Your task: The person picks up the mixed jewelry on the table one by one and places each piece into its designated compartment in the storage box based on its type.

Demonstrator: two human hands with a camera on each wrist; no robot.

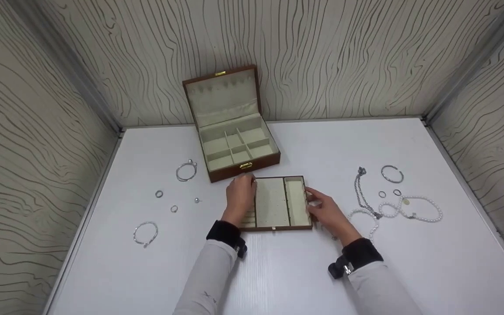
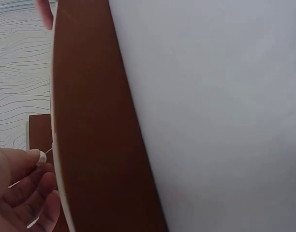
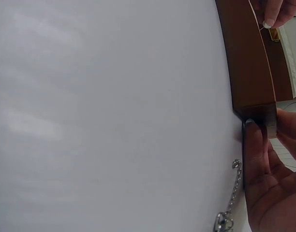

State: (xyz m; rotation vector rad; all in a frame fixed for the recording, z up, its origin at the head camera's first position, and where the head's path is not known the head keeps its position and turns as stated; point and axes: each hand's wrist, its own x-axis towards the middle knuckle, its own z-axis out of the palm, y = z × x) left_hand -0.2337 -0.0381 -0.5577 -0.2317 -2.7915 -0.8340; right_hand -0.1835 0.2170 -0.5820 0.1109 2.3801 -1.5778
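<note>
A shallow brown jewelry tray (image 1: 271, 201) with a cream lining lies in front of the open jewelry box (image 1: 245, 168). Over the tray's left part, my left hand (image 1: 239, 197) pinches a pearl stud earring (image 2: 42, 157) between thumb and finger, its thin pin pointing toward the tray wall. The head view hides this earring behind the hand. At the tray's right end, my right hand (image 1: 327, 214) grips the side, with fingertips (image 3: 252, 133) at the lower corner. Ring rolls (image 1: 248, 221) show partly beneath the left hand.
Left of the tray lie another pearl stud (image 1: 197, 200), two rings, a bangle (image 1: 186, 171) and a bracelet (image 1: 145, 234). To the right are a silver chain (image 1: 359, 188), pearl strands (image 1: 431, 205), a bangle (image 1: 392, 174) and two small rings. Patterned walls enclose the table's back and sides.
</note>
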